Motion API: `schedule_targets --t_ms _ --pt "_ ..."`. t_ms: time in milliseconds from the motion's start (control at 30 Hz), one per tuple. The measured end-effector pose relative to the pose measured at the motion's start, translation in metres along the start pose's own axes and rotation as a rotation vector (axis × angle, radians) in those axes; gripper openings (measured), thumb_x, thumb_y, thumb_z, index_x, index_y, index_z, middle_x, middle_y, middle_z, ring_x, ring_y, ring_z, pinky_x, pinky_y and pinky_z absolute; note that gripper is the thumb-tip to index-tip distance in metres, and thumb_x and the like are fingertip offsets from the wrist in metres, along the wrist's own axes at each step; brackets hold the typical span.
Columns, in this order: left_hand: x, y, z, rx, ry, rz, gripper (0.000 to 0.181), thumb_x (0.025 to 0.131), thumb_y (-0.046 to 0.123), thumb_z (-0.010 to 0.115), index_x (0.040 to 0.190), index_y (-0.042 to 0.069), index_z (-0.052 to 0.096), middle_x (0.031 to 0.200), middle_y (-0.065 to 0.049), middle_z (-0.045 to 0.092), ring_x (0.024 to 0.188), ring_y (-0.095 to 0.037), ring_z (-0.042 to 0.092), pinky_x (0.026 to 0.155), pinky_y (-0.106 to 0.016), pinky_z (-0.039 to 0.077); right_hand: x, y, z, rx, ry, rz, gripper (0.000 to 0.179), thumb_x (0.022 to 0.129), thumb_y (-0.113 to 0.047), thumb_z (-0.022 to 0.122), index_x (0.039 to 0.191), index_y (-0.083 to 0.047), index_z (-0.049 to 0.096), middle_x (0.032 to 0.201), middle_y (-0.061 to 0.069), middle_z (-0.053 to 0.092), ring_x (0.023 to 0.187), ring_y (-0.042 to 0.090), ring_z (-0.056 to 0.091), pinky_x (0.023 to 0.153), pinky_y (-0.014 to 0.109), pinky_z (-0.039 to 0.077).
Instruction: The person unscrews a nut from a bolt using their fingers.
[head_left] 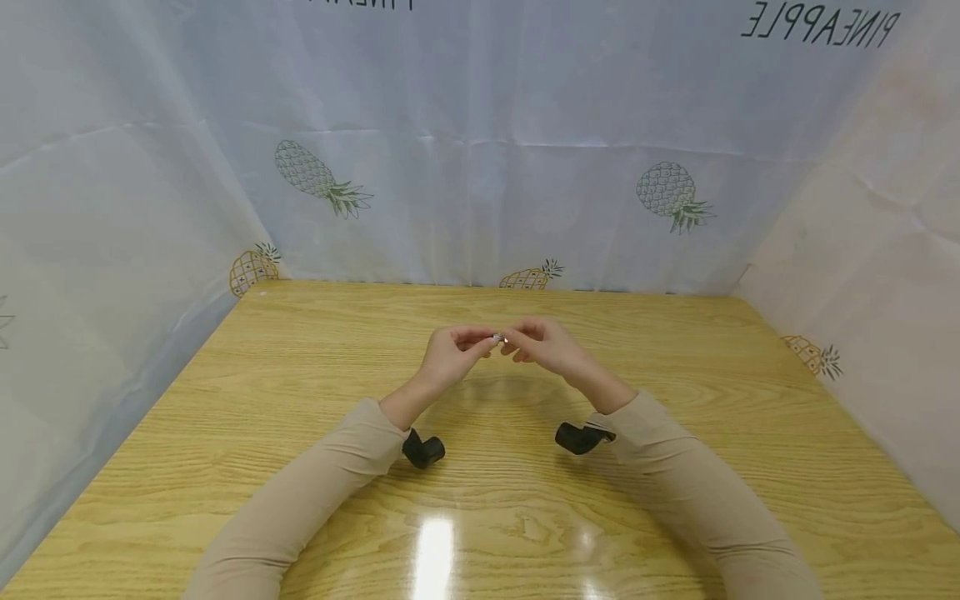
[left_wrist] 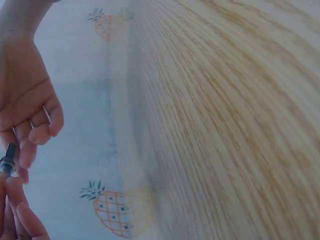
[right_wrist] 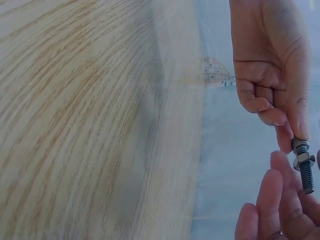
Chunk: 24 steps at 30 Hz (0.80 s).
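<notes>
A small metal bolt (right_wrist: 307, 182) with a threaded shank is held between the two hands, above the middle of the table. My left hand (head_left: 448, 354) pinches the bolt's head with thumb and fingertips. A nut (right_wrist: 303, 161) sits partway along the shank, whose threaded end points toward the right hand. In the left wrist view the bolt (left_wrist: 10, 150) sticks up from the left fingertips. My right hand (head_left: 551, 346) has its fingers bent around the nut. Its thumb is mostly outside the right wrist view, so contact with the nut cannot be made out.
Beneath the hands spreads a wood-grain table (head_left: 337, 333). Pale curtains (head_left: 465, 208) with pineapple prints hang behind it and on both sides. A black wrist device (head_left: 424, 451) hangs under the left sleeve, another black device (head_left: 579, 437) under the right.
</notes>
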<state>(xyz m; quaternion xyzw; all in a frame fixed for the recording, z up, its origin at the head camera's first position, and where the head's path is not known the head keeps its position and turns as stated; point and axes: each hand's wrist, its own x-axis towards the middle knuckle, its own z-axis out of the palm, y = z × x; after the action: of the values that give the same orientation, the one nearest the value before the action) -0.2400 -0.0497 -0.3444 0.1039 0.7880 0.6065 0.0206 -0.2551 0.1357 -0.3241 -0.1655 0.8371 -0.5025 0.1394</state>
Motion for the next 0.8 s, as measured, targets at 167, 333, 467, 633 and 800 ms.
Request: schedule_targets --t_ms 167,333,467,633,800 --pt "0.0015 -0.0052 0.0008 -0.022 0.006 0.010 0.029 0.091 0.020 0.062 0.115 0.004 0.066 0.112 -0.017 0.067 0.098 -0.029 0.065 0.088 -0.045 0.052 -0.0004 -0.0001 0.0000 -0.008 0.010 -0.013 0.033 0.096 -0.026 0.054 0.119 -0.002 0.059 0.116 0.019 0.063 0.108 0.038 0.057 0.097 0.050 0.046" --pt "0.0007 -0.0054 0.0011 -0.034 0.014 0.031 0.026 0.091 0.018 0.062 0.113 0.005 0.067 0.108 -0.016 0.069 0.094 -0.027 0.066 0.088 -0.047 0.052 -0.0013 -0.0006 -0.0004 -0.021 0.036 -0.029 0.036 0.091 -0.022 0.061 0.123 -0.006 0.056 0.125 0.017 0.057 0.109 0.031 0.057 0.096 0.051 0.046" --pt "0.0014 -0.0066 0.0015 -0.020 0.016 0.037 0.026 0.091 0.019 0.062 0.112 0.005 0.068 0.107 -0.015 0.069 0.092 -0.023 0.067 0.086 -0.043 0.054 -0.0004 0.0000 -0.0005 -0.013 0.021 -0.013 0.038 0.095 -0.028 0.056 0.125 -0.005 0.055 0.122 0.019 0.059 0.108 0.034 0.057 0.096 0.051 0.046" --pt "0.0015 -0.0066 0.0011 -0.001 0.017 0.027 0.026 0.090 0.022 0.063 0.111 0.007 0.068 0.108 -0.012 0.069 0.091 -0.020 0.066 0.082 -0.035 0.055 0.0007 0.0018 0.0002 -0.020 -0.015 0.016 0.042 0.097 -0.034 0.049 0.121 -0.001 0.058 0.113 0.019 0.065 0.106 0.037 0.059 0.097 0.049 0.047" --pt "0.0013 -0.0073 0.0010 -0.001 0.014 0.048 0.026 0.090 0.021 0.063 0.111 0.006 0.068 0.109 -0.014 0.069 0.091 -0.020 0.067 0.082 -0.035 0.056 0.0002 0.0022 0.0008 -0.017 0.000 -0.021 0.032 0.095 -0.023 0.056 0.120 -0.003 0.058 0.118 0.021 0.062 0.107 0.036 0.058 0.096 0.050 0.047"
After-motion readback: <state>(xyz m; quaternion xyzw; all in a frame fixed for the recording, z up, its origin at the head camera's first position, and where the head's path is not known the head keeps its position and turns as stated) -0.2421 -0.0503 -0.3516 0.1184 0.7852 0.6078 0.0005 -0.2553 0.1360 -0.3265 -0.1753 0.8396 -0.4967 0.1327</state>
